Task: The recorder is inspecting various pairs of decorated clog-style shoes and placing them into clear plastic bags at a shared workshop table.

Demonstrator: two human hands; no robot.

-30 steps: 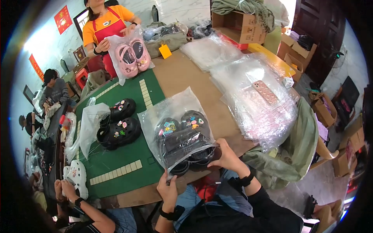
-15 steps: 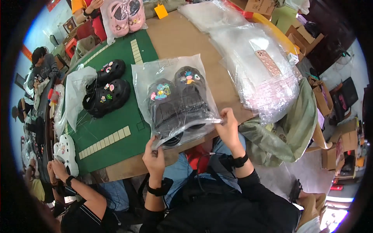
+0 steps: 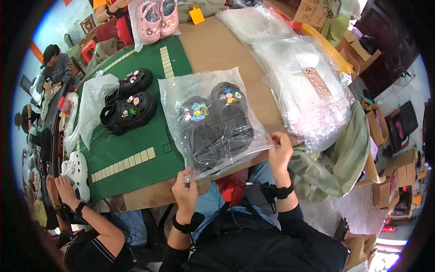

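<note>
A clear plastic bag (image 3: 174, 97) lies at the table's near edge with a pair of black clogs (image 3: 222, 129) inside, colourful charms on their toes. My left hand (image 3: 185, 190) pinches the bag's near left corner. At its near right corner, my right hand (image 3: 280, 152) grips the edge between thumb and fingers. The bag's near edge runs fairly straight between both hands. Left of the bag, another black pair of clogs (image 3: 129, 113) rests on the green mat (image 3: 122, 170), with a crumpled plastic bag (image 3: 97, 104) beside it.
A stack of clear bags (image 3: 312, 106) covers the table's right side, a pink patterned strip (image 3: 317, 82) on top. Bagged pink clogs (image 3: 148, 27) stand at the far edge near another person. A co-worker's hands (image 3: 65, 192) are by a white clog (image 3: 76, 174) at left.
The bag's near edge has been drawn taut and lies flatter, with the clogs further inside. My hands have moved slightly right and down. The co-worker's hands have shifted a little on the left.
</note>
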